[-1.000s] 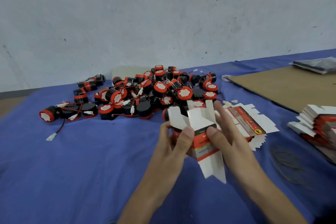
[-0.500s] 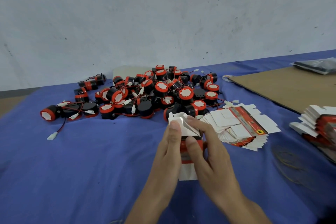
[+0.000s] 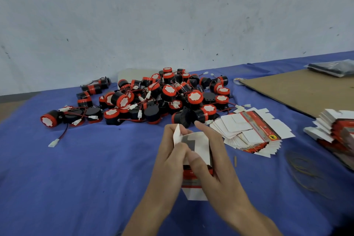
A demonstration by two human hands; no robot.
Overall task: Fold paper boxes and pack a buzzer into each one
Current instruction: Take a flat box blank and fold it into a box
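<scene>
**Item:** box (image 3: 202, 143), part-folded, red and white.

**Location:** on the person's side of the buzzer pile (image 3: 168, 97), just short of its near edge, held above the blue cloth (image 3: 95, 168).

**Hold:** The left hand (image 3: 170, 159) grips the box's left wall and its thumb pinches an upright white flap (image 3: 177, 134). The right hand (image 3: 216, 170) wraps the right wall, with its thumb (image 3: 193, 159) pressed across the front and its fingers reaching past the far end. Both hands are closed on the box and hold nothing else.

**Key relation:** The box's long axis runs from the person toward the pile. The far end points at the pile and a dark patch shows there beside the flap, probably the opening. The closest buzzer (image 3: 203, 114) lies just beyond that end, nearer the right fingertips than the left. Judged from this, the right hand is better placed to fetch it while the left steadies the box.

**Also present:** stack (image 3: 247, 132) of flat blanks at the pile's right near corner.

**Change:** A second ago the flaps were splayed wide and a long one hung at the near end. Half a second ago both hands pressed the far flaps flat. Now one flap stands up and the dark patch is uncovered. The pile and stack are unmoved.
</scene>
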